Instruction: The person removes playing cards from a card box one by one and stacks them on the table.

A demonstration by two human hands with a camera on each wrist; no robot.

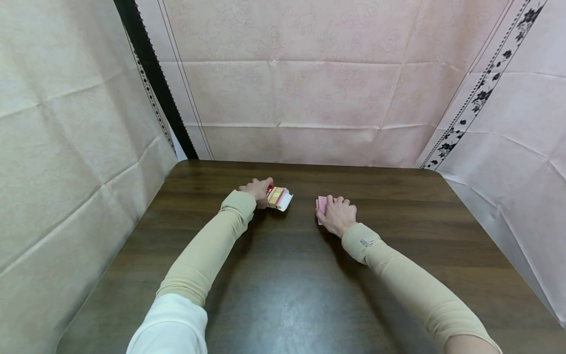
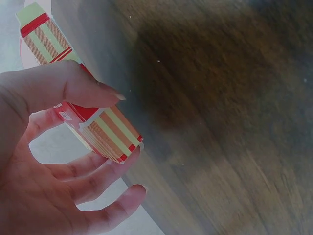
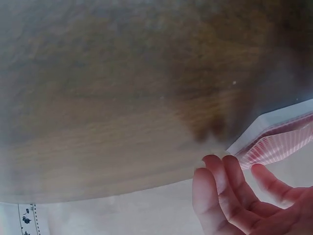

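My left hand [image 1: 259, 192] grips a small playing-card box [image 1: 276, 197], striped yellow and red, just above the far part of the table. In the left wrist view, the thumb lies across the striped box [image 2: 110, 132] and the fingers curl beneath. A white flap sticks out at the box's right end in the head view. To the right, my right hand [image 1: 339, 216] holds a deck of playing cards [image 1: 322, 202] with a pink-red patterned back. The right wrist view shows the deck [image 3: 279, 147] only partly, beside the bent fingers [image 3: 234, 183].
Both hands are over a dark brown wooden table [image 1: 283, 275] with rounded far corners. Pale cloth [image 1: 283, 98] hangs behind it, with more cloth at the left and right. A black strip [image 1: 155, 78] runs down at the back left.
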